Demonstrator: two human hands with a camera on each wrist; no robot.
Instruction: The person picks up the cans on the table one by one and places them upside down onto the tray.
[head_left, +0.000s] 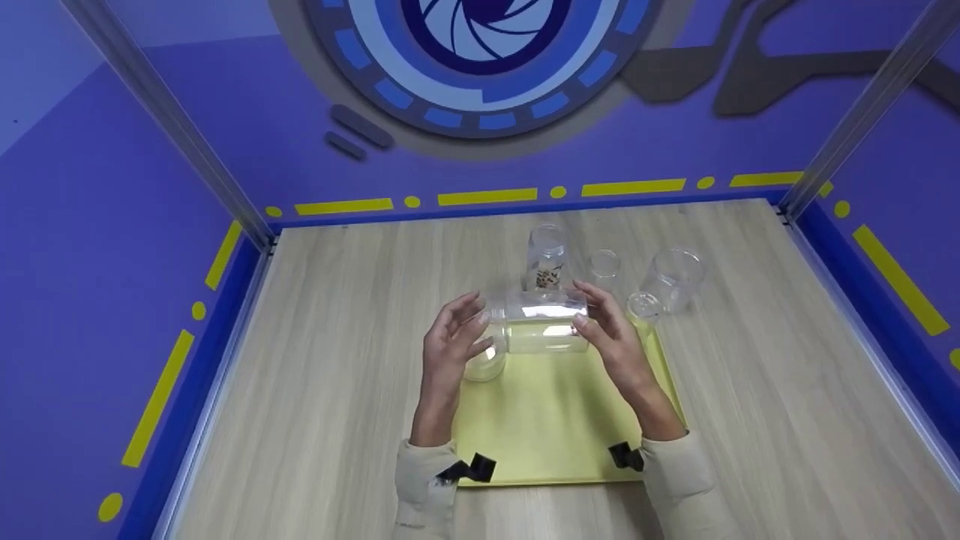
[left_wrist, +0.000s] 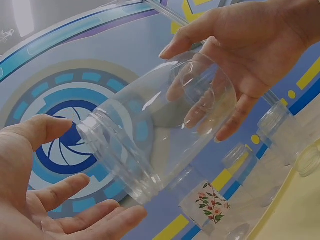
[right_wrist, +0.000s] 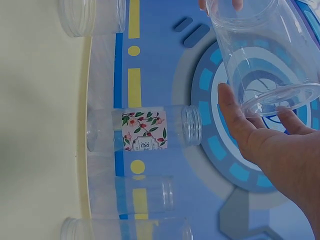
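Note:
A large clear plastic jar (head_left: 546,330) lies sideways in the air over a yellow tray (head_left: 555,442), its threaded mouth to the left and its base to the right. My right hand (head_left: 616,341) grips the base end, thumb on the near side and fingers round the far side. At the mouth end is my left hand (head_left: 452,341), its fingers spread and loosely bent, with the thumb tip close to the threaded rim in the left wrist view. The jar is see-through and has no lid on it. Below the left hand, a smaller clear jar (head_left: 486,366) stands on the tray.
Behind the tray stands a clear jar with a floral label (right_wrist: 144,131). A small clear jar (head_left: 604,267) and a wide clear jar (head_left: 677,279) are to its right. Another clear jar (head_left: 643,306) is at the tray's far right corner. Blue-purple panels (head_left: 225,150) enclose the wooden table (head_left: 337,337).

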